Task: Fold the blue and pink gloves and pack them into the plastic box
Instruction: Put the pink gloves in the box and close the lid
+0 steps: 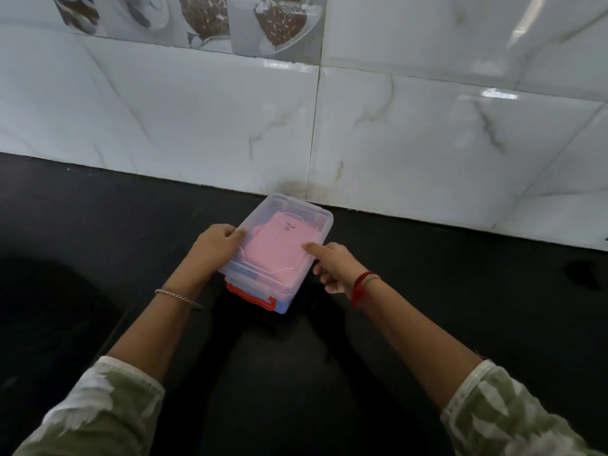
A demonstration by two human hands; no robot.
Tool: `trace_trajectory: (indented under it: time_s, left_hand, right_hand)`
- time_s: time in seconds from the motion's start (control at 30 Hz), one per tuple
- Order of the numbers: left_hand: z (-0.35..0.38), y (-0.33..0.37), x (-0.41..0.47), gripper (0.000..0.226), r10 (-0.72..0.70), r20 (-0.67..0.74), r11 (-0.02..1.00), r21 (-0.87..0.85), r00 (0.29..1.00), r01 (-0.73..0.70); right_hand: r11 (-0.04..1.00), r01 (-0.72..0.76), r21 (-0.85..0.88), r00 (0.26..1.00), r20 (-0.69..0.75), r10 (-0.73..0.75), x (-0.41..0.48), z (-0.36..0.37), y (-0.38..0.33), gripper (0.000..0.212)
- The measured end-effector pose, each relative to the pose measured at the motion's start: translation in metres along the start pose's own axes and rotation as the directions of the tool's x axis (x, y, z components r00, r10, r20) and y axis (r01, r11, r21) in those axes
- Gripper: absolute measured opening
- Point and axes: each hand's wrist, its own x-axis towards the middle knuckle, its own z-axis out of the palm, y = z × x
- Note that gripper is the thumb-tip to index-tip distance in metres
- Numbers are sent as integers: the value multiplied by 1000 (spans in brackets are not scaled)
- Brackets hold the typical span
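Observation:
A clear plastic box (297,209) with its lid on stands on the black counter close to the tiled wall. A folded pink glove (283,245) shows through the lid, with a strip of blue (281,306) under it at the near end. A red latch (253,296) sits on the near end of the box. My left hand (215,246) grips the box's left edge, fingers curled on the lid. My right hand (332,266) holds the right side, thumb on the lid and fingers down the wall.
The black counter (460,291) stretches left and right of the box. A white marble-tiled wall (394,143) rises just behind the box. My two forearms in green patterned sleeves reach in from the bottom corners.

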Motion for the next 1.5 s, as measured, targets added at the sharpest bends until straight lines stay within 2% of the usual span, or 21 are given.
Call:
trace_trajectory:
  time_s: [0.1,0.2,0.33,0.43,0.57,0.67,0.73,0.83,0.93,1.0,1.07,1.13,1.2,1.3,1.4,1.5]
  left_hand:
    - [2,-11,-6,41,-11,-31,996,-85,999,8]
    - [8,-17,-15,33,-10,-89,993,-118,996,-1]
    - [16,-16,-19,22,-64,-147,966,-257,987,25]
    - [17,-14,-21,20,-68,-147,945,-327,987,16]
    - [11,-14,-22,14,-18,-131,934,-357,991,-30]
    - [9,-13,-25,11,23,-142,932,-356,990,-73]
    - [10,-11,-29,23,-5,-185,913,-401,983,-71]
    - [17,-14,-48,42,-177,-204,823,-567,963,31]
    - [35,-23,-90,61,-291,-37,603,-783,956,153]
    - [50,-25,-113,75,-334,88,461,-853,938,244]
    - [64,-26,-123,69,-361,189,304,-902,913,307]
    - [68,-22,-128,53,-350,234,208,-925,907,319]
    - [68,-19,-128,41,-333,222,173,-941,917,290]
    - [63,-17,-127,27,-323,165,182,-956,932,232]
    - [57,-11,-124,16,-381,82,207,-963,921,171]
    - [53,-2,-117,11,-495,-21,247,-962,869,117]
  right_hand:
    - [998,-1,56,1000,15,0,0,3,5,44]
    - [985,-7,173,999,49,-1,-2,6,9,49]
    - [952,36,302,999,6,-40,-2,12,14,49]
    - [910,50,412,998,5,-57,-4,16,18,49]
    - [890,51,454,998,-3,-56,-4,17,25,55]
    - [863,-32,504,998,55,5,-5,17,29,61]
    - [863,-114,493,991,118,63,-8,15,28,71]
    - [871,-109,480,994,77,82,-4,7,28,80]
    - [865,-44,500,999,2,50,2,-10,17,74]
    - [907,-11,421,999,-22,23,6,-21,4,73]
    - [947,-9,322,999,-27,18,10,-26,-8,44]
    - [971,-40,237,999,18,37,14,-25,-16,13]
    - [968,-66,241,996,68,51,18,-26,-18,3]
    - [962,-101,254,992,94,80,15,-37,-15,2]
    - [947,-182,264,979,142,149,4,-54,0,17]
    - [956,-267,121,947,218,237,-11,-73,22,37]
